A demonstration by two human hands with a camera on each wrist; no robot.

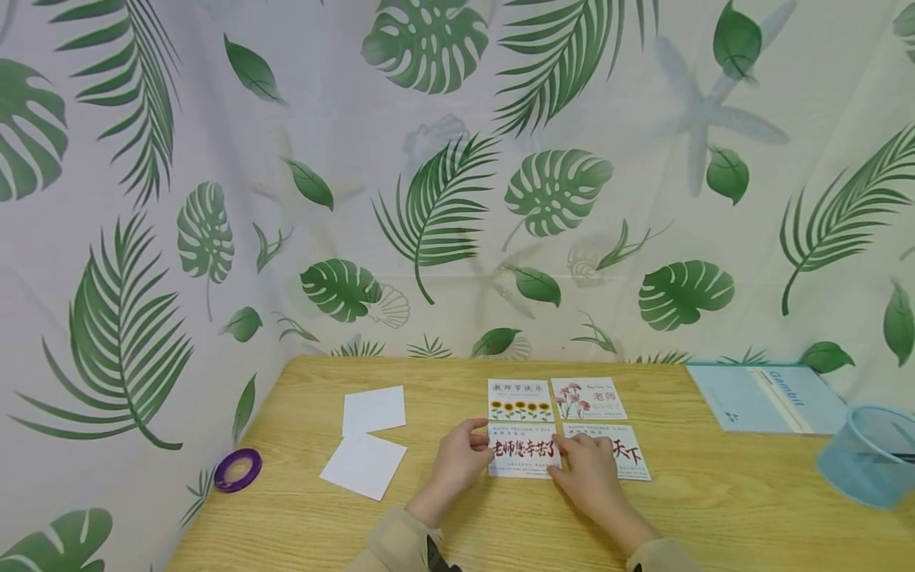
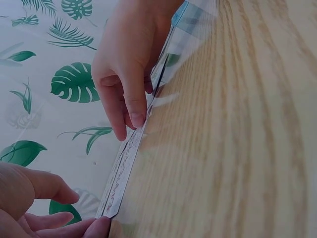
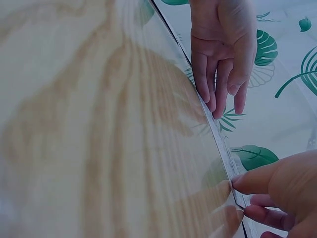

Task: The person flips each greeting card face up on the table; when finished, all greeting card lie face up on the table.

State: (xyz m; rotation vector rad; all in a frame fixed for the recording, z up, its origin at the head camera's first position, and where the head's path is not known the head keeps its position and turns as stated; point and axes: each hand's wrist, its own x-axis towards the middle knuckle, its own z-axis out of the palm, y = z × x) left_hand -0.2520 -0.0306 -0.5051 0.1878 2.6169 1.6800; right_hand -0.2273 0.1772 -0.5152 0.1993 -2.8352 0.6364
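Observation:
Four printed cards lie in a two-by-two block on the wooden table (image 1: 715, 508). My left hand (image 1: 477, 447) touches the left edge of the near-left card with red calligraphy (image 1: 524, 450), fingers fairly straight. On that card's right edge rests my right hand (image 1: 566, 454), partly covering the near-right card (image 1: 629, 454). Behind them lie a sunflower card (image 1: 520, 399) and a pink flower card (image 1: 588, 397). In the left wrist view the card (image 2: 130, 157) shows edge-on under the right hand's fingertips (image 2: 134, 116). The right wrist view shows the left hand's fingers (image 3: 218, 101) at the card edge (image 3: 218, 135).
Two blank white cards (image 1: 373, 410) (image 1: 363, 465) lie left of the block, and a purple ribbon roll (image 1: 238, 469) sits near the table's left edge. A pale blue booklet (image 1: 765, 397) and a blue mesh basket (image 1: 868, 454) stand at the right. A leaf-print curtain (image 1: 443, 199) backs the table.

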